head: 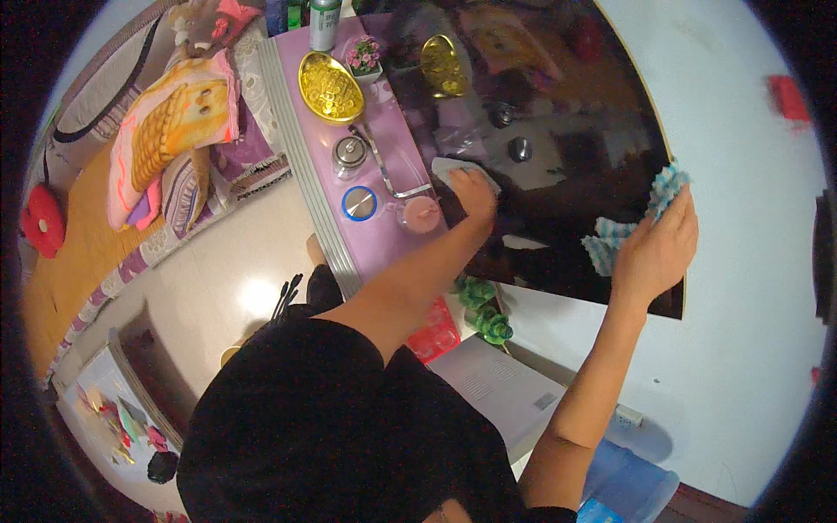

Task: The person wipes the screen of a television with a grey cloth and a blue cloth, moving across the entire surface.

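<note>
A large dark glossy television screen (562,216) stands before me and mirrors the things around it. My left hand (476,193) presses a pale grey-white cloth (451,168) flat against the lower part of the screen. Up at the screen's top edge, near its corner, my right hand (657,252) grips a blue-and-white striped fluffy cloth (611,245). That cloth sticks out on both sides of the hand, and its middle is hidden. The screen rests above a pink-purple cabinet top (373,252), close to my left forearm.
On the cabinet top stand a gold ingot-shaped bowl (331,91), a small potted pink flower (365,55), a lidded glass jar (350,151), a blue-rimmed round lid (359,203), a pink-lidded cup (420,214) and a spray can (324,26). Green plant stalks (487,314) rise beside a grey metal box (490,379).
</note>
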{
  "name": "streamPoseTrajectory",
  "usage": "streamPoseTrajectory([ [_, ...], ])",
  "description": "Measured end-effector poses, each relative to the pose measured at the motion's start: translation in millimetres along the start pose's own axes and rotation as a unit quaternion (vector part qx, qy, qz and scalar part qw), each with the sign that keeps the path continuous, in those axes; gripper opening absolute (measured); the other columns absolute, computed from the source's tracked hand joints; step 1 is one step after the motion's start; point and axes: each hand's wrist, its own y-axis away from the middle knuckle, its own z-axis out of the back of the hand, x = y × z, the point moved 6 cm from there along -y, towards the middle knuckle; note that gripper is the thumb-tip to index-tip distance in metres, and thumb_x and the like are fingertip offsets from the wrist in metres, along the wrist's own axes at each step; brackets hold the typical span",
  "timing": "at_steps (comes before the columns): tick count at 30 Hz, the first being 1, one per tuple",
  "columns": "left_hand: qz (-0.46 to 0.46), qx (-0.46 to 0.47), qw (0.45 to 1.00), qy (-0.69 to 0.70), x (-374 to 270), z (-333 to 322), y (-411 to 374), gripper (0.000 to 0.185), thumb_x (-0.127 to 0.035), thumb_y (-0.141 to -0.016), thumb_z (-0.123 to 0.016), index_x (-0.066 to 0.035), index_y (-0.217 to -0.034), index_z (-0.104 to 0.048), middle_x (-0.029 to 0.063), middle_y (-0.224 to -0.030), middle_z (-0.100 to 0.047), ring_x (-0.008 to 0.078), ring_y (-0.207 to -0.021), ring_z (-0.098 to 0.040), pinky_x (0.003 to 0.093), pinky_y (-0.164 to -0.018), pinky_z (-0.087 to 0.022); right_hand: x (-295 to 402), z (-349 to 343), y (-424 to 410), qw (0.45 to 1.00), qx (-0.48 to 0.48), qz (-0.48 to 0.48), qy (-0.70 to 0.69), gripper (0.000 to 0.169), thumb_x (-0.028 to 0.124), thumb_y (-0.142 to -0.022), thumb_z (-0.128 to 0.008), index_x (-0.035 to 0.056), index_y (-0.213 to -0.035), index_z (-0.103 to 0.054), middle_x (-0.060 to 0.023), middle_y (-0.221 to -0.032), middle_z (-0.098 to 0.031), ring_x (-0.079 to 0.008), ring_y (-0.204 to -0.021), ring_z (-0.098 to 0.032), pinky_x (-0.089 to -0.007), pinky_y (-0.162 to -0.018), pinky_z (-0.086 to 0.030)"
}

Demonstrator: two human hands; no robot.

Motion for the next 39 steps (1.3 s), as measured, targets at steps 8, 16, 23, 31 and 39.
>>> streamPoseTrajectory([
  [8, -0.187, -0.012, 0.978, 0.097, -185, 17, 98, 0.047, -0.019, -0.096, -0.046, 0.01, -0.132, -0.041, 0.0306, -0.148, -0.032, 0.0459, -0.138, -0.029, 0.0495, -0.117, -0.02, -6, 18, 3, 0.995, -0.056, 0.063, -0.058, 0.051, 0.0, -0.083, -0.052, -0.002, -0.133, -0.05, -0.019, -0.125, -0.058, -0.0363, -0.107, -0.057, -0.0438, -0.094, -0.045],
  [16, -0.405, 0.095, 0.882, 0.221, -307, 39, 202, 0.05, -0.018, -0.094, -0.047, 0.01, -0.135, -0.041, 0.0281, -0.151, -0.029, 0.0423, -0.142, -0.025, 0.0525, -0.118, -0.016, -57, 36, 41, 0.996, 0.011, 0.016, -0.084, 0.045, 0.013, -0.089, -0.057, -0.0029, -0.131, -0.052, -0.0206, -0.122, -0.06, -0.0364, -0.108, -0.057, -0.0431, -0.094, -0.045],
  [23, -0.433, 0.062, 0.882, 0.174, -266, 27, 198, 0.052, -0.016, -0.089, -0.047, 0.01, -0.134, -0.041, 0.0278, -0.15, -0.03, 0.0422, -0.142, -0.025, 0.0522, -0.118, -0.015, -64, 35, 58, 0.996, -0.026, 0.027, -0.077, 0.048, 0.01, -0.086, -0.057, -0.0035, -0.132, -0.051, -0.0206, -0.125, -0.059, -0.0376, -0.113, -0.056, -0.0445, -0.097, -0.044],
  [31, -0.208, 0.072, 0.969, 0.11, -138, 9, 153, 0.055, -0.01, -0.09, -0.046, 0.008, -0.141, -0.033, 0.0253, -0.153, -0.023, 0.044, -0.141, -0.023, 0.0465, -0.118, -0.018, -63, 28, 65, 0.999, -0.024, -0.003, -0.042, 0.056, 0.003, -0.082, -0.058, 0.0013, -0.137, -0.048, -0.018, -0.13, -0.056, -0.0363, -0.117, -0.054, -0.044, -0.099, -0.042],
  [39, -0.099, 0.072, 0.987, 0.1, -36, 14, 118, 0.055, -0.012, -0.094, -0.043, 0.01, -0.143, -0.031, 0.0276, -0.151, -0.028, 0.0419, -0.14, -0.028, 0.0428, -0.118, -0.02, -71, 26, 69, 1.0, -0.016, -0.011, -0.008, 0.055, 0.007, -0.084, -0.059, 0.0052, -0.138, -0.048, -0.0167, -0.131, -0.056, -0.0362, -0.118, -0.054, -0.0441, -0.098, -0.043],
])
